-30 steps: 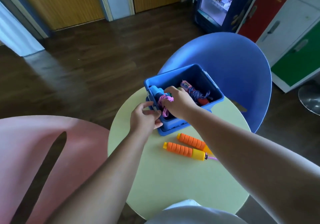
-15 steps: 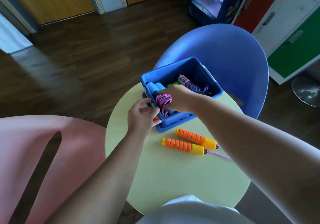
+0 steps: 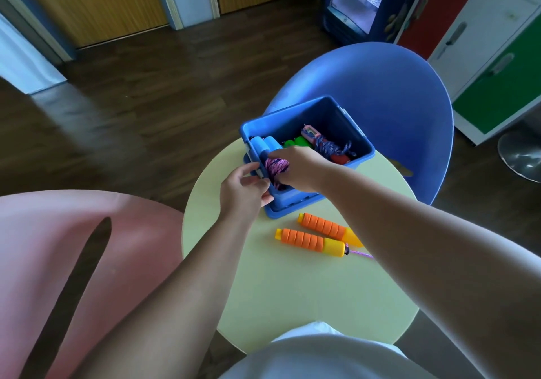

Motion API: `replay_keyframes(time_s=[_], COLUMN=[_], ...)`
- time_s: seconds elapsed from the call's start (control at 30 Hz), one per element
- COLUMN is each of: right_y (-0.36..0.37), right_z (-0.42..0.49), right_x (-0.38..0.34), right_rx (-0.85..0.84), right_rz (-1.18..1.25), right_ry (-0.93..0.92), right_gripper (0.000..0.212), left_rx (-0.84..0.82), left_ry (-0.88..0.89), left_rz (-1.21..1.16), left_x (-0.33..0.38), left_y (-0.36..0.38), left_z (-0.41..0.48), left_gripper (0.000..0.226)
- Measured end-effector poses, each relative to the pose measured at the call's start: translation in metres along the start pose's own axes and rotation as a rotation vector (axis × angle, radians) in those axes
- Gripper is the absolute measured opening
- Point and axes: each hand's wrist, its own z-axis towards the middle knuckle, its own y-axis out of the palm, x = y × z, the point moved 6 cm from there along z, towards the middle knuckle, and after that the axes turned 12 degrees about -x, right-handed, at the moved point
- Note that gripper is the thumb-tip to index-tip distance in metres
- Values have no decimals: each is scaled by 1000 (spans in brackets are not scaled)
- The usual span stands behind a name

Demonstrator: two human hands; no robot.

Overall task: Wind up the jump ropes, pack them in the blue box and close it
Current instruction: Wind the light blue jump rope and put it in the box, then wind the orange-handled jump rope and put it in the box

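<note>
- Orange ribbed handles (image 3: 310, 242) of an unpacked rope lie side by side on the pale counter (image 3: 292, 305), nearer the person than either set of fingers. Their purple cord trails off under the right forearm.
- The left hand (image 3: 243, 194) is at the near left corner of the blue box (image 3: 360, 141), its fingers curled on the wall there to steady it.
- The right hand (image 3: 295, 168) is closed round a wound pink rope bundle (image 3: 276, 168), held at the box's near rim just beside the left fingertips.
- Beyond the fingers, inside the box, are blue foam handles (image 3: 263, 146), green handles (image 3: 295, 142) and a coiled dark blue rope (image 3: 330, 147).
- To do this step well, I judge the coil should stay pinched until it is low in the near corner, so the turns do not spring loose. The left grip should stop the box sliding, and the bundle should sit below the rim.
- A blue tray-like piece (image 3: 292, 207) under the box may be its lid; I cannot tell.
</note>
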Motion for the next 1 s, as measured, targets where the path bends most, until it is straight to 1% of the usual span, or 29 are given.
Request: replay_keyframes(time_s=[0.07, 0.1, 0.17, 0.2, 0.27, 0.37, 0.4, 0.47, 0.53, 0.6, 0.7, 0.77, 0.83, 1.0], right_y=[-3, -5, -10, -12, -18, -19, -17, -5, 18, 46, 80, 91, 96, 107], right_z=[-11, -16, -27, -34, -49, -76, -85, -95, -96, -94, -91, -94, -95, -97], right_x=[3, 5, 10, 13, 19, 35, 42, 62, 86, 103, 122, 130, 136, 138], right_rx=[20, 41, 108, 151, 249, 398, 451, 513, 449, 285, 41, -64, -81, -45], right_rz=[64, 59, 50, 82, 207, 451, 512, 606, 690, 679, 459, 315, 261, 286], right_ry=[-10, -16, -34, -47, -91, -127, -130, -105, -29, 46, 107, 122, 109, 57], right_gripper=[54, 48, 38, 37, 32, 13, 12, 19, 25, 28, 39, 51, 54, 48], left_rx=[-13, -22, -29, -26, -17, -7, -7, -6, -11, -24, -48, -47, -29, 72], left_ry=[2, 1, 0, 4, 15, 15, 2, -66, -190, -299, -357, -369, -331, -189], left_rz=[-23, -33, -14, 12, 78, 161, 183, 234, 287, 264, 239, 266, 319, 337], left_x=[-1, -3, -5, -6, -11, -25, -33, -53, -79, -105, -131, -142, -150, -166], left_y=[0, 1, 1, 0, -2, -4, -4, -5, -4, 0, 18, 33, 46, 66], left_z=[-4, -6, -12, -15, -22, -36, -40, -48, -55, -63, -71, -74, -76, -70], left_gripper=[34, 33, 31, 30, 27, 22, 21, 18, 15, 14, 16, 18, 22, 23])
